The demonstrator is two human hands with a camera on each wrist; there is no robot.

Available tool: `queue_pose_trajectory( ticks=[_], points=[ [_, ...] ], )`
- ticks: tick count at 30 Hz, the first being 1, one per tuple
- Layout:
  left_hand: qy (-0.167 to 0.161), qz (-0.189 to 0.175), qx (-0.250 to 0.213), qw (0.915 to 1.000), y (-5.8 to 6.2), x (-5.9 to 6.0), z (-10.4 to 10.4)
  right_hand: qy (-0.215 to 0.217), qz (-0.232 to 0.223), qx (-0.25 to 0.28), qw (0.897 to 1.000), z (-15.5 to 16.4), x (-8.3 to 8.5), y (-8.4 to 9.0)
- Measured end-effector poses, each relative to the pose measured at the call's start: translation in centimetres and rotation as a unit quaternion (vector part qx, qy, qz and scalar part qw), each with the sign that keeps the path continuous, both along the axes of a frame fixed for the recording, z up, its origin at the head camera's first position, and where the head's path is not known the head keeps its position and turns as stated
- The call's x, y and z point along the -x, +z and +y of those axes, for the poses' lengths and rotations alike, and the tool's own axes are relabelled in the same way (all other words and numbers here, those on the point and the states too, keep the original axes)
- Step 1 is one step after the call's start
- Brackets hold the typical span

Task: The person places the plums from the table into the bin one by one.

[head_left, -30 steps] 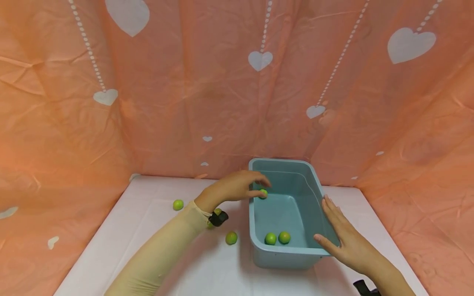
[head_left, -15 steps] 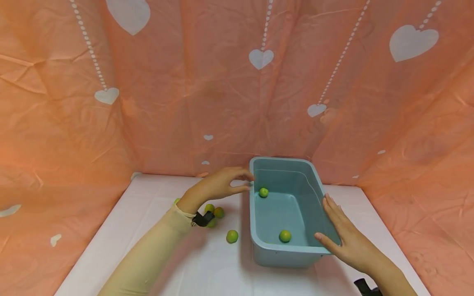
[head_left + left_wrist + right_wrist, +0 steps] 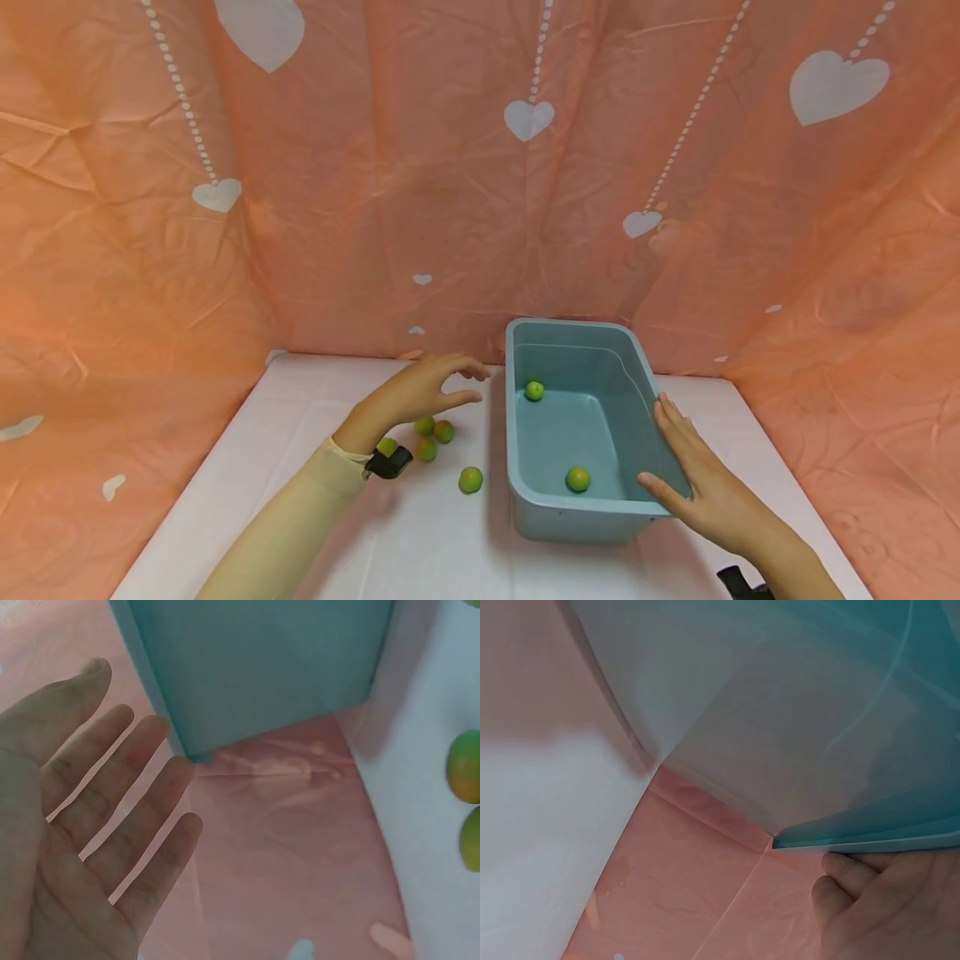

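My left hand (image 3: 411, 393) hovers over the table, left of a blue-grey plastic tub (image 3: 510, 433). Its fingers are spread and nothing lies in the palm, as the left wrist view shows. Below and beside it lie several small green citrus fruits (image 3: 426, 449), some tinged orange; my wrist partly covers one. Another green citrus fruit (image 3: 470, 479) sits alone nearer the tub. Inside the tub I see one fruit (image 3: 534, 391) at the far left and one (image 3: 577, 478) near the front. My right hand (image 3: 708, 492) rests on the tub's right rim, thumb over the front corner.
The table has a white cover (image 3: 420, 533). An orange-pink sheet with white hearts (image 3: 450, 208) hangs behind it and along both sides. The tub stands close to the back sheet.
My left hand has moved left, out of the tub and over the table. A fruit seen at the tub's front left a second ago is out of sight. My right hand has stayed on the rim.
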State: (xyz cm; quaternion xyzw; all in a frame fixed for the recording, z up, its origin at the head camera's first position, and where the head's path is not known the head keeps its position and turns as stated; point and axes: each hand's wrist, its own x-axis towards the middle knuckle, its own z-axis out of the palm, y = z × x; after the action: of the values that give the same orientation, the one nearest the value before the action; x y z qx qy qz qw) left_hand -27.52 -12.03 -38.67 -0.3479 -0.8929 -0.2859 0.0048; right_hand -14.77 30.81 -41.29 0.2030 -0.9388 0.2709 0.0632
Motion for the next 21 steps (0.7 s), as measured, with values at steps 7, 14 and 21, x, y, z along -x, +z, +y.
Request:
queue_pose_trajectory(
  ticks=[7,14,21],
  points=[
    [0.010,-0.033,-0.008,0.9994,-2.0,-0.5,-0.9,-0.001,0.001,-0.002,1.000,0.0,0.0,0.0],
    [0.008,-0.039,-0.015,0.9991,-3.7,-0.9,-1.6,0.003,0.013,-0.004,1.000,-0.1,0.0,-0.1],
    [0.022,-0.076,-0.020,0.9967,-5.7,-1.9,-2.1,0.005,0.017,-0.005,1.000,0.0,0.0,-0.2]
  ],
)
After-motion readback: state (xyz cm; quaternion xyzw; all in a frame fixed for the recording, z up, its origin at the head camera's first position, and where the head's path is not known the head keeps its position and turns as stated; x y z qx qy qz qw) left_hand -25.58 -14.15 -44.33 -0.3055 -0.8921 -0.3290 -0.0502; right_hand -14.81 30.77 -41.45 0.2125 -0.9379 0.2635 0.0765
